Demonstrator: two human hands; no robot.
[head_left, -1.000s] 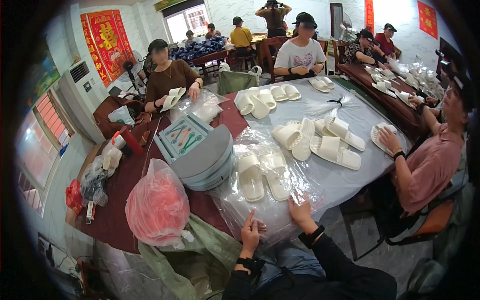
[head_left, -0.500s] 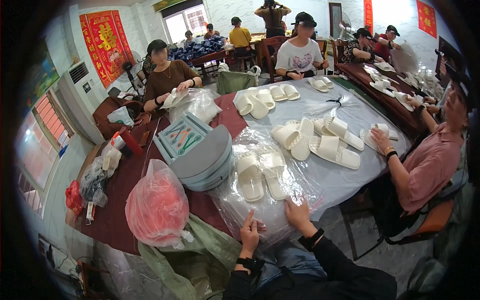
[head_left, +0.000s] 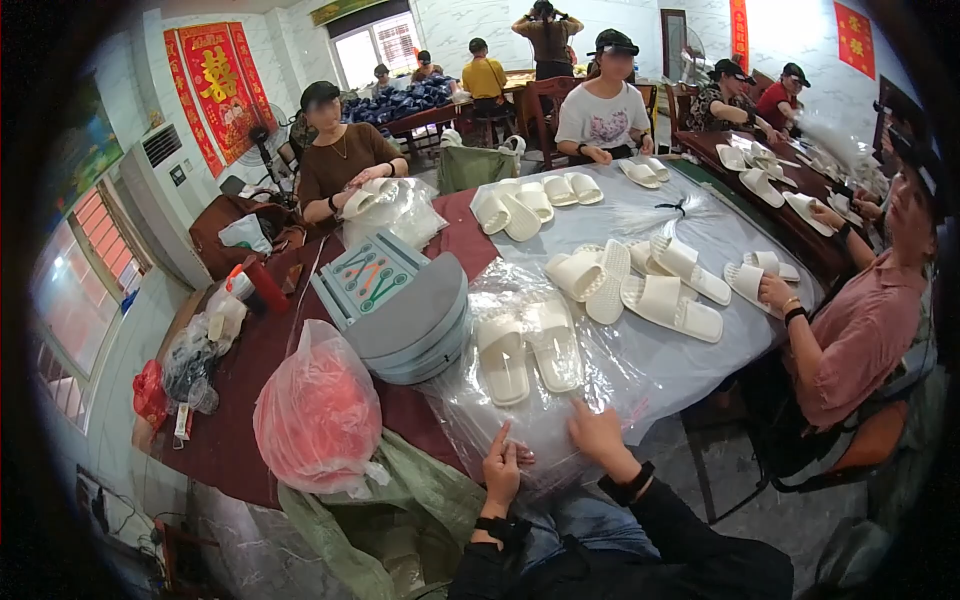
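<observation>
Two white slippers lie side by side under or inside clear plastic on a stack of clear plastic bags at the table's near edge. At the stack's lower left, my left hand has its index finger stretched upward and its other fingers curled at the plastic edge. My right hand rests on the plastic just below the right slipper, fingers pointing forward and partly spread. Both hands touch the plastic, and neither touches a slipper directly. More white slippers lie just beyond, some tipped against each other.
Left of the bags stand stacked grey-blue boxes and a clear bag of pink material. A green woven sack hangs at the near edge. A co-worker in pink sits at right; others sit across the table. A tied plastic bundle lies at the back.
My right hand has shifted slightly left and down on the plastic; my left hand has barely moved. The co-worker at right has moved a hand on a slipper. The view has tilted slightly.
</observation>
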